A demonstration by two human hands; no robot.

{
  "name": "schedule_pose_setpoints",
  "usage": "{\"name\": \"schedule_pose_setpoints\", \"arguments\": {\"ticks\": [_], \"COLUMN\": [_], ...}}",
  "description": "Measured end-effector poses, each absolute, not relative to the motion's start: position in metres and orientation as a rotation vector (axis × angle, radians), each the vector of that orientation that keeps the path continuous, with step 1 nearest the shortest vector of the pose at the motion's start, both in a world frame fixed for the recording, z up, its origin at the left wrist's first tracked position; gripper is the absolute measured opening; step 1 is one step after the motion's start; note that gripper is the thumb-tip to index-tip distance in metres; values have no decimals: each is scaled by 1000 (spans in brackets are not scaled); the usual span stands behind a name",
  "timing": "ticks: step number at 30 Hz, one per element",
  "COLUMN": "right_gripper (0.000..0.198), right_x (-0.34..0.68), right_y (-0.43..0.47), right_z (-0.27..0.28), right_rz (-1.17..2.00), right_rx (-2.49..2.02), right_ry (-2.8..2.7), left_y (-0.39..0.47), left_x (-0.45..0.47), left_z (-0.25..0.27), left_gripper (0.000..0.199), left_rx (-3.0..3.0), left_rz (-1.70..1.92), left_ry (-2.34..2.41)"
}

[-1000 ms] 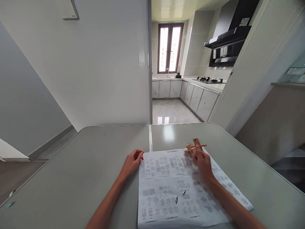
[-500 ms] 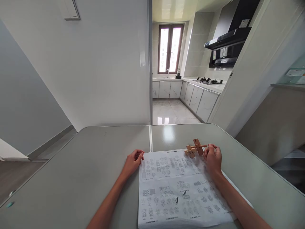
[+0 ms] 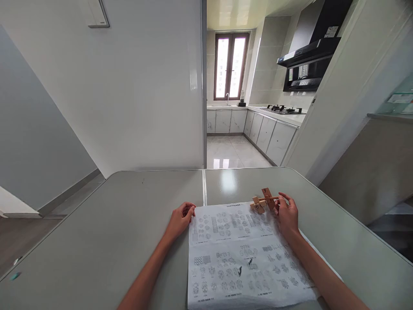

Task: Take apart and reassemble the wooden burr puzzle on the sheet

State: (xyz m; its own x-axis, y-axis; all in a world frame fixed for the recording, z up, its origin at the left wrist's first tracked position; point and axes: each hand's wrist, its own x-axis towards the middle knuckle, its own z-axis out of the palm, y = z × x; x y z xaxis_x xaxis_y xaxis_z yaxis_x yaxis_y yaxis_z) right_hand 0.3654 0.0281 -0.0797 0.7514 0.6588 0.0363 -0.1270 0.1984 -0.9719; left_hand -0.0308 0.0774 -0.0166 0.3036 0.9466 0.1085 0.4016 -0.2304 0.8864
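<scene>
A large white instruction sheet (image 3: 226, 245), printed with rows of small diagrams, lies on the grey-green table. My left hand (image 3: 181, 219) is closed with curled fingers at the sheet's far left corner, its fingertips pinching the edge there. At the far right of the sheet is a small wooden model (image 3: 258, 206) of flat, marked pieces joined by a thin rod. A taller, darker upright piece (image 3: 267, 197) belongs to it. My right hand (image 3: 287, 215) closes around the rod's right end, beside that upright piece, with the index finger partly raised. The fingers hide the rod's tip.
The table (image 3: 112, 241) has a seam running away from me and rounded far corners. A small teal object (image 3: 14, 276) lies near its left edge. Beyond it are a white wall panel (image 3: 155, 94) and a doorway to a kitchen with a gas stove (image 3: 284, 110).
My right hand has shifted slightly left along the rod, closer to the upright piece, and its index finger has lifted. My left hand and the sheet stay in place.
</scene>
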Motion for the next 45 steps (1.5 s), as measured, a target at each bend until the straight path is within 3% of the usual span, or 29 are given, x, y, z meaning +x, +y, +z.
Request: {"name": "schedule_pose_setpoints", "arguments": {"ticks": [18,32,37,45], "right_gripper": [45,46,43,35], "right_x": [366,337,310,267], "right_y": [27,5,-7,-19], "right_z": [-77,-36,-20,-27], "right_rz": [538,198,341,871], "right_rx": [-1333,-1477,-1368,-1137], "right_ry": [-506,-757,-896,-1092], "left_y": [78,77,74,50], "left_x": [-32,-32,-31,-16], "left_z": [-20,-19,-17,-6], "left_gripper": [34,39,37,26], "left_rx": [1783,1786,1795,2091], "left_rz": [883,896,910,1010], "left_ry": [1206,1207,1206,1197]}}
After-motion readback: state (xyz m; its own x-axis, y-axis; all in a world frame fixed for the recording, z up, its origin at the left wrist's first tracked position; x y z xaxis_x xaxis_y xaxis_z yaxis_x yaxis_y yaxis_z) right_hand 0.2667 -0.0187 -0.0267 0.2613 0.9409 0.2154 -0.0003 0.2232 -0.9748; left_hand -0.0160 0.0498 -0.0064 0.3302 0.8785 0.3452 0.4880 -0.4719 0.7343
